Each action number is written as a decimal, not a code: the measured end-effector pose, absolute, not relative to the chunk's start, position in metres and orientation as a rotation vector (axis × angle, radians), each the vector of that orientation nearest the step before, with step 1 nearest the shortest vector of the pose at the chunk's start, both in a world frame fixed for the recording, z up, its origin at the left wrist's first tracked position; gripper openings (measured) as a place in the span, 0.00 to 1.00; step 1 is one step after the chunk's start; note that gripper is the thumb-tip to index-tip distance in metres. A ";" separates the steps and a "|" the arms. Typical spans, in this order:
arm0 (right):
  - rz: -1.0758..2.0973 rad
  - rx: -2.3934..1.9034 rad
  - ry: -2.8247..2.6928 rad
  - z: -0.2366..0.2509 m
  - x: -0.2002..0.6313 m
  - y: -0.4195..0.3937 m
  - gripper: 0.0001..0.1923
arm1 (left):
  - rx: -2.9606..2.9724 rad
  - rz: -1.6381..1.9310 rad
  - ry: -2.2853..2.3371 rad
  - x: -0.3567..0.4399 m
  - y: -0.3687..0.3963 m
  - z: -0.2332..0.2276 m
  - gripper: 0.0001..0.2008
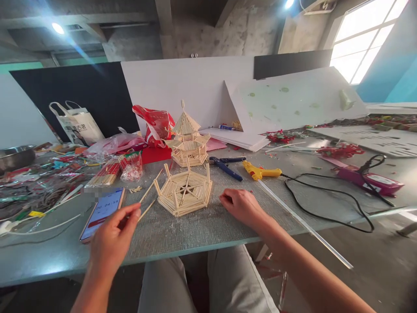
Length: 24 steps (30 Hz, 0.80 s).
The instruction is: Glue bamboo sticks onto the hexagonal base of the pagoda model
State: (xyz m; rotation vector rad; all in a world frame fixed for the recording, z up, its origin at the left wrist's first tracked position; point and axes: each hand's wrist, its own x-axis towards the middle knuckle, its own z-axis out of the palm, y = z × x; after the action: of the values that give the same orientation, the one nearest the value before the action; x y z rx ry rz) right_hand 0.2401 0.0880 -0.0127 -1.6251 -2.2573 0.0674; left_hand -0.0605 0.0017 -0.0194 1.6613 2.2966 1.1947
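Between the thumb and fingers of my left hand (114, 230) is a thin wooden stick (147, 192), pointing up and right. A second thin stick (146, 210) lies close to the fingertips; whether they touch it I cannot tell. Just right of these sits a hexagonal stick frame (185, 204), with a slatted floor, spokes at its centre and short upright posts at its corners. My right hand (239, 204) rests curled on the table right of the frame, with nothing showing in its fingers. Behind the frame stands a tiered stick pagoda (189, 145) with a pointed roof.
Blue-handled pliers (228, 167) and a yellow glue gun (262, 171) lie to the right, with a long clear glue stick (302, 226) and black cord (325, 217). A phone (104, 213) showing a timer, bundled sticks (106, 171) and plastic bags are on the left.
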 end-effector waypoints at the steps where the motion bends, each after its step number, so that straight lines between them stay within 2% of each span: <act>1: 0.065 -1.627 -2.258 -0.014 0.240 0.088 0.11 | 1.689 1.188 2.326 -0.067 0.006 -0.015 0.19; 9: 0.069 -1.557 -2.303 -0.021 0.241 0.092 0.12 | 2.011 0.454 2.386 -0.074 0.031 -0.006 0.13; 16: 0.076 -1.581 -2.296 -0.018 0.241 0.089 0.11 | 2.063 0.185 2.419 -0.072 0.050 -0.008 0.10; 24: 0.062 -1.571 -2.270 -0.017 0.241 0.087 0.11 | 2.044 0.152 2.464 -0.071 0.051 -0.010 0.11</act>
State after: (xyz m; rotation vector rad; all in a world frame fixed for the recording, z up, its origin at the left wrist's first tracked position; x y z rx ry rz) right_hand 0.2411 0.0873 -0.0174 -1.5715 -2.2702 0.0618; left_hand -0.0710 0.0514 -0.0097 2.0445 2.4643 0.1520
